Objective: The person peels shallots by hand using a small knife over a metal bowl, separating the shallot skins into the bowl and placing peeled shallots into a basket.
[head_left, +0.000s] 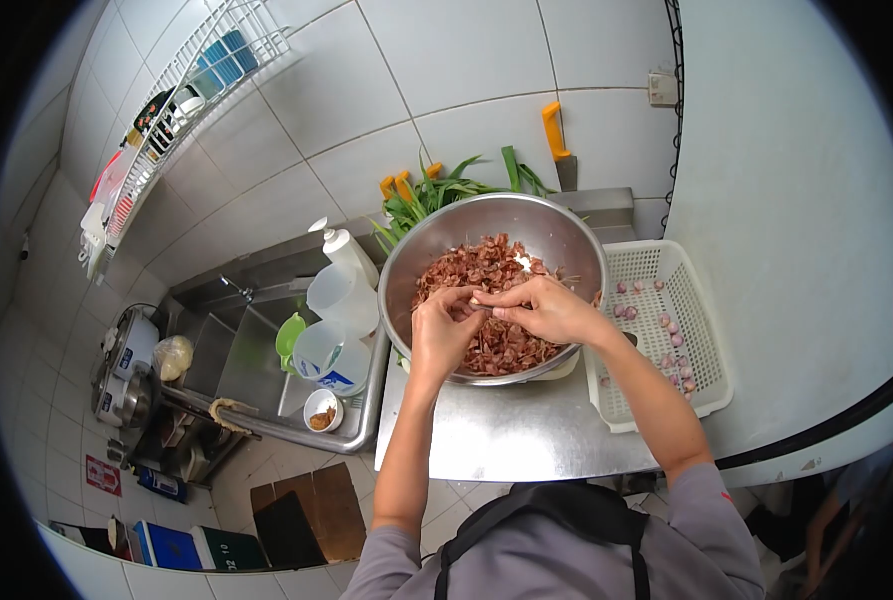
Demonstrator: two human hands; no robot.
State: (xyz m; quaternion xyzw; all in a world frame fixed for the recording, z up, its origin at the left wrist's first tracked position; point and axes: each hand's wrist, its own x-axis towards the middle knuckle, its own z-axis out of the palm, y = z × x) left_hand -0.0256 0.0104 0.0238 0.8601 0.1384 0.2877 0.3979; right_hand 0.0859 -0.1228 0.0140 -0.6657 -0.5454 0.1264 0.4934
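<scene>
Above a big steel bowl (594,240) heaped with reddish-brown shallot skins (481,268), my two hands meet at the fingertips. My left hand (444,328) is closed in a pinch on a small pale shallot (477,302), mostly covered by the fingers. From the other side, my right hand (548,308) pinches the same shallot; whether a small blade is also in these fingers I cannot make out. Right of the bowl, a white perforated basket (711,375) holds several pinkish shallots (673,328), partly behind my right forearm.
Green leaves (431,205) and orange-handled knives (553,130) are behind the bowl, by the tiled wall. Left is a steel sink (251,355) with plastic tubs (331,352), a pump bottle (348,252) and a small white cup (323,410). A person's arm (828,535) shows at lower right.
</scene>
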